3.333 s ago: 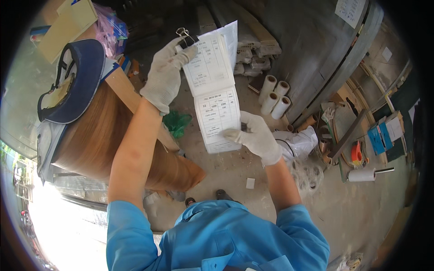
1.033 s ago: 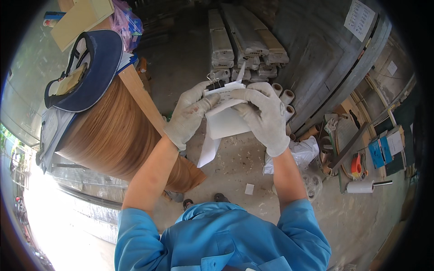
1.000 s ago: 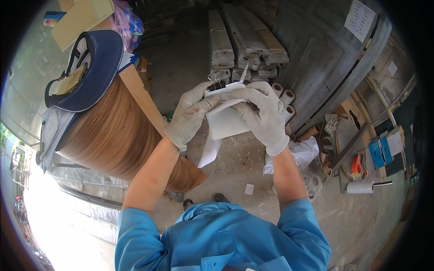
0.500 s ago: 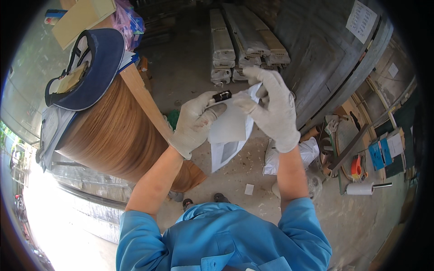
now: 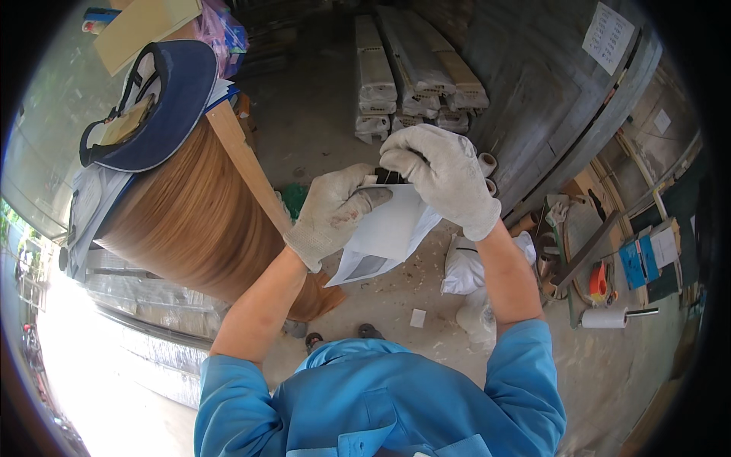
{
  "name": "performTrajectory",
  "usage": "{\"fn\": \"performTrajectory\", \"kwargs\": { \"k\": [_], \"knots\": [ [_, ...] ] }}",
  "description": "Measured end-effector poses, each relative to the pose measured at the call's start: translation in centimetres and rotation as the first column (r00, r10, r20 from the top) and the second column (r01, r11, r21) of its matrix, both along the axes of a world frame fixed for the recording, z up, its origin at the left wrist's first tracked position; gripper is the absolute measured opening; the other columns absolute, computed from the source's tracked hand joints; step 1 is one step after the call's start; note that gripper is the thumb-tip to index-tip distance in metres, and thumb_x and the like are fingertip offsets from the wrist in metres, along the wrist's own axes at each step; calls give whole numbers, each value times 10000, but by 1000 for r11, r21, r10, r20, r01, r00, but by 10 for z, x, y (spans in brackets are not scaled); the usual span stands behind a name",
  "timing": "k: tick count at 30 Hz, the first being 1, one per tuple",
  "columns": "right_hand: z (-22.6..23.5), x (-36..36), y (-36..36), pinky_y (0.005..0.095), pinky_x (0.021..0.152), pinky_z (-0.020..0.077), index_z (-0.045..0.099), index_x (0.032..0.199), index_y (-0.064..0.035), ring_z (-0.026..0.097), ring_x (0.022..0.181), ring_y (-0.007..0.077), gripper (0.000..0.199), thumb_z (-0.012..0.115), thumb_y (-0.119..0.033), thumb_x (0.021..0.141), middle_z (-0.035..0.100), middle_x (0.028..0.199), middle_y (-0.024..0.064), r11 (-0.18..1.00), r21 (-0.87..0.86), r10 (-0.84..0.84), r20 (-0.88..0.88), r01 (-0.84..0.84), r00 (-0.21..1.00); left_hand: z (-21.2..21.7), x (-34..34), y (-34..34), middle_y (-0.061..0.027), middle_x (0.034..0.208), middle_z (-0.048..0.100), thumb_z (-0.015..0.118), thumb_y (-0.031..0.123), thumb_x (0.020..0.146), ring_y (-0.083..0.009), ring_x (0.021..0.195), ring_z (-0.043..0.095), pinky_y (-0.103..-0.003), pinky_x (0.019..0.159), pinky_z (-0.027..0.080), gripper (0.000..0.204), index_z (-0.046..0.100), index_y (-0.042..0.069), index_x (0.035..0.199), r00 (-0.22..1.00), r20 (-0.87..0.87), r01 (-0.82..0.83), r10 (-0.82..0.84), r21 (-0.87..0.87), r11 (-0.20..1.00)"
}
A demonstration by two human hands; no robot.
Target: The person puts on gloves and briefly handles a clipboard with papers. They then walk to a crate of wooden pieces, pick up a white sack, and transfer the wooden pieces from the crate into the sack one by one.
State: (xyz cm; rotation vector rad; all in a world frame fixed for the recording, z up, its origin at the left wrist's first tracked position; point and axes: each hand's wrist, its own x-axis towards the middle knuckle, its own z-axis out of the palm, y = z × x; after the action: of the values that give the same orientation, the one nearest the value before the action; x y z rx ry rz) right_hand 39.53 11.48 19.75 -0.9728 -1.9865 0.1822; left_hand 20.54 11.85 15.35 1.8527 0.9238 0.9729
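And here, in mid-air above the floor [image 5: 381, 301], a sheaf of white papers [image 5: 384, 232] is held up by the left hand [image 5: 335, 217], which is covered by a pale knitted glove. The sheaf is grasped firmly at its upper left edge, the thumb laid flat across the sheets, the fingers folded behind. At the top edge a black binder clip [image 5: 390, 176] is seen, partly hidden between the gloves.

Over to the right hand [image 5: 449, 179], likewise gloved: its fingers are curled in above the upper right corner of the papers, close by the clip; whether anything is pinched there cannot be told. The lower corner of the sheaf is slanted down to the left, and the back sheets are fanned out past the front one.

To the left, a navy visor [image 5: 179, 107] is perched on the upper end of a curved brown wood-grain stack [image 5: 183, 228], with a wooden strip [image 5: 244, 164] set along that stack's right edge. Toward the floor's far edge, long wrapped bundles [image 5: 415, 68] are piled; nearer, a white sack [image 5: 464, 266] is partly covered by the right forearm.
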Motion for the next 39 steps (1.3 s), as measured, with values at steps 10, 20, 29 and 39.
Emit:
{"fn": "performTrajectory", "kwargs": {
  "k": [10, 20, 29, 39],
  "knots": [
    [-6, -5, -7, 261, 631, 486, 688, 869, -13, 618, 672, 149, 156, 698, -167, 853, 678, 773, 67, 997, -20, -71, -175, 68, 982, 6, -3, -8, -54, 796, 655, 665, 177, 906, -87, 721, 607, -244, 643, 486, 206, 636, -18, 966, 998, 25, -47, 49, -80, 996],
    [-8, -5, -14, 333, 638, 495, 701, 822, -73, 632, 705, 220, 130, 719, -201, 822, 667, 767, 61, 991, 87, -95, -79, 102, 992, 2, -1, -16, -192, 930, 680, 660, 200, 876, -294, 876, 694, -342, 779, 518, 359, 536, 16, 1158, 977, -42, -189, 210, 295, 937],
    [-10, 50, -8, 320, 923, 468, 471, 1366, -41, 586, 1094, 208, 671, 746, -245, 788, 570, 1272, 116, 987, 28, 160, -352, -161, 922, 13, -17, -24, -107, 1091, 654, 694, 135, 859, -195, 975, 650, -301, 850, 506, 408, 527, 25, 1215, 977, 126, -197, 171, 229, 953],
    [-40, 77, 11, 402, 1059, 369, 250, 1498, -23, 449, 1276, 288, 1108, 623, -742, 742, 408, 1424, 179, 968, -36, 129, -775, -247, 618, 124, -57, -49, -46, 1136, 589, 718, 121, 854, -114, 1038, 559, -266, 896, 464, 462, 528, 1, 1257, 955, 286, -215, 81, 476, 853]
  ]
}}
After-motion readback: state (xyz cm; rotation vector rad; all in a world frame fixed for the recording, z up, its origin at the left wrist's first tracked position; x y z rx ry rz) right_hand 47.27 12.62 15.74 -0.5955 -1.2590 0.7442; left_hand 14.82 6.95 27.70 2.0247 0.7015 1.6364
